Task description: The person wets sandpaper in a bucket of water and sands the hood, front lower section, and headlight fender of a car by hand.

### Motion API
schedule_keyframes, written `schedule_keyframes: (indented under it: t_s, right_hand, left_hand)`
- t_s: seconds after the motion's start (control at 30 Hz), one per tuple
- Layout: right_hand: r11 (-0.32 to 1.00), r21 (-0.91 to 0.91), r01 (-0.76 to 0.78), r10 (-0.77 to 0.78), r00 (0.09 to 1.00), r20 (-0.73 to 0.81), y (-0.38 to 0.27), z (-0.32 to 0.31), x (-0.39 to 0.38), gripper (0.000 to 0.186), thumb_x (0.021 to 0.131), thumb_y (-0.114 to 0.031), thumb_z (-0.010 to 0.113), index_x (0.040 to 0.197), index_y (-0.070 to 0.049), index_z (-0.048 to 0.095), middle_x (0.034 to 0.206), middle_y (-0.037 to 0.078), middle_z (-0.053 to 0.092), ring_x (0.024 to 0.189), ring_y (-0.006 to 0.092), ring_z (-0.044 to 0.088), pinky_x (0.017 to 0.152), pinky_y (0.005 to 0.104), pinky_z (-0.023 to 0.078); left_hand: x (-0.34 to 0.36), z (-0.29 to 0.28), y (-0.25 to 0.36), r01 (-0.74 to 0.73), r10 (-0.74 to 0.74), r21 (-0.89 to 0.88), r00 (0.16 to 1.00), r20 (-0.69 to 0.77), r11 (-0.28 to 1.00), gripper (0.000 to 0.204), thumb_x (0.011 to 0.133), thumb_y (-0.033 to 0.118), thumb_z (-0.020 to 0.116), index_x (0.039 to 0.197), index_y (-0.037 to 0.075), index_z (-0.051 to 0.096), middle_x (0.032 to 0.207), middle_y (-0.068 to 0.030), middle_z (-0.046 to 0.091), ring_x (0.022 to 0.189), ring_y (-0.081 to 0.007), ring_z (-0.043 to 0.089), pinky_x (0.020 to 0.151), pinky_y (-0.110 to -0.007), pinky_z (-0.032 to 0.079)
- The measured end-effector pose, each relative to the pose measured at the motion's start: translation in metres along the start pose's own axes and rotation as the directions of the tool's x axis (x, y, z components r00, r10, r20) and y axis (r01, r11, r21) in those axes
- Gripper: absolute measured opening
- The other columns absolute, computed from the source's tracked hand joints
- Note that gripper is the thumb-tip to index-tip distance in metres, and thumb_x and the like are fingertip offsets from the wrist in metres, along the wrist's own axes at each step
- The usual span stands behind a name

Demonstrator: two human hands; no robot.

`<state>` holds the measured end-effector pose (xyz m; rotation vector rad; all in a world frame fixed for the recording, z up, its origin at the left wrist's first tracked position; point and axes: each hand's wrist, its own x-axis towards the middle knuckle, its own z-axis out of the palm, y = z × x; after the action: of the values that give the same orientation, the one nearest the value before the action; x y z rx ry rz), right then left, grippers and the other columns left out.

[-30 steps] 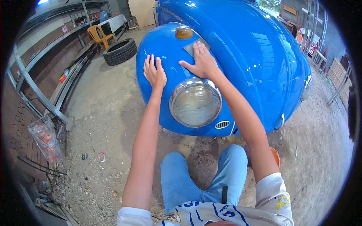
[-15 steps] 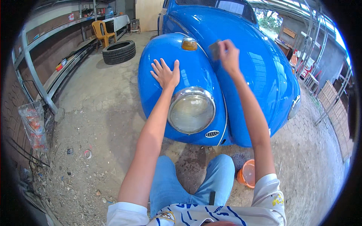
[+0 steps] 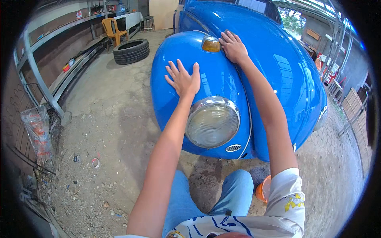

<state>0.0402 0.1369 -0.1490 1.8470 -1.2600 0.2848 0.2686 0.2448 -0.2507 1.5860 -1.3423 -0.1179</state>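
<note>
My left hand (image 3: 183, 78) lies flat with fingers spread on the glossy blue front fender (image 3: 164, 99) of a car, above the round chrome-rimmed headlight (image 3: 213, 123). My right hand (image 3: 235, 47) presses down beside the amber turn signal (image 3: 211, 45), by the seam between fender and blue hood (image 3: 270, 75). Under its fingers is a small grey pad (image 3: 227, 32), mostly hidden, with only a dark edge showing at the fingertips. A small oval grille (image 3: 233, 148) sits below the headlight.
An orange bucket (image 3: 262, 189) stands on the ground by my right knee. Farther back on the left are a loose tire (image 3: 131, 52), a yellow plastic chair (image 3: 113, 31) and metal shelving (image 3: 37, 75). A roll of tape (image 3: 95, 162) and rubble lie on the floor.
My right hand, raised over the hood with the grey pad, has come down to the fender seam by the turn signal. My left hand stays flat on the fender. The view has shifted slightly.
</note>
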Motion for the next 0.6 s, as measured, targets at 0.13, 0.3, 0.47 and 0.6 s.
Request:
schedule_keyframes:
  t_s: [0.13,0.3,0.47,0.6]
  right_hand:
    - [0.999,-0.001,0.038,-0.038,0.998,-0.052,0.001,-0.014,-0.036,0.046,0.106,-0.026,0.05,0.149,-0.015,0.058,0.167,0.009,0.042,0.158,0.0311,0.03,0.129,0.0483,0.025]
    - [0.989,0.141,0.055,-0.033,0.987,-0.155,-0.003,-0.059,-0.164,0.05,0.103,-0.02,0.054,0.153,-0.016,0.054,0.166,0.01,0.041,0.156,0.0337,0.034,0.128,0.0493,0.027]
    - [0.994,0.108,0.0,0.016,0.988,-0.152,-0.005,-0.047,-0.137,0.05,0.105,-0.023,0.053,0.154,-0.017,0.053,0.167,0.011,0.041,0.155,0.0341,0.034,0.128,0.0494,0.028]
    - [0.997,0.051,-0.05,0.058,0.985,-0.162,0.013,-0.009,-0.022,0.047,0.108,-0.026,0.05,0.154,-0.016,0.052,0.163,0.011,0.046,0.153,0.0344,0.037,0.126,0.0497,0.029]
  left_hand:
    - [-0.002,0.0,-0.001,0.007,-0.005,-0.057,1.0,0.022,0.998,0.091,0.1,0.063,0.05,0.165,0.001,0.031,0.175,-0.0235,0.015,0.164,-0.0366,0.005,0.13,-0.055,-0.001]
    - [-0.002,-0.002,-0.002,-0.015,0.016,-0.028,0.999,0.036,1.0,0.092,0.1,0.064,0.049,0.165,0.001,0.029,0.175,-0.0244,0.013,0.163,-0.0386,0.004,0.13,-0.056,-0.002]
    - [0.001,-0.002,-0.001,-0.025,0.02,0.069,0.997,0.073,0.997,0.095,0.1,0.068,0.046,0.167,0.003,0.025,0.176,-0.0238,0.01,0.164,-0.0387,0.003,0.13,-0.056,-0.002]
    - [0.0,0.001,-0.003,-0.023,0.021,0.031,0.997,0.076,0.999,0.095,0.101,0.069,0.044,0.167,0.003,0.025,0.176,-0.0232,0.01,0.164,-0.0382,0.003,0.129,-0.057,-0.001]
